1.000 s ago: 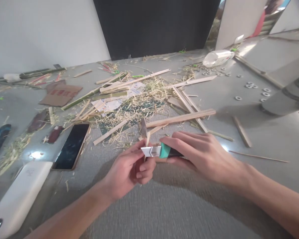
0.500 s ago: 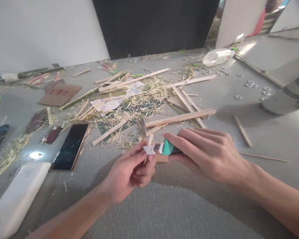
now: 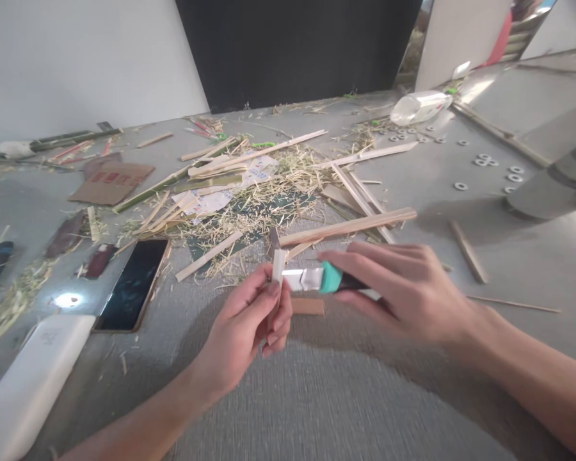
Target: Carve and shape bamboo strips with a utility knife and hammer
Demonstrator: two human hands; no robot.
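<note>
My left hand pinches a short, pale wooden strip that stands nearly upright between thumb and fingers. My right hand is wrapped round a utility knife with a teal and black handle. Its silvery blade points left, and the tip meets or lies just behind the strip's right edge; which of the two I cannot tell. A small flat brown block lies on the table below the knife.
Wood shavings and long strips lie beyond my hands. At left are a phone and a white device. A clear bottle, several washers and a grey cylinder stand or lie at right.
The strip now stands more upright and shows more of its length. My left hand has shifted slightly left, and the knife has moved right, its blade no longer across the left fingertips.
</note>
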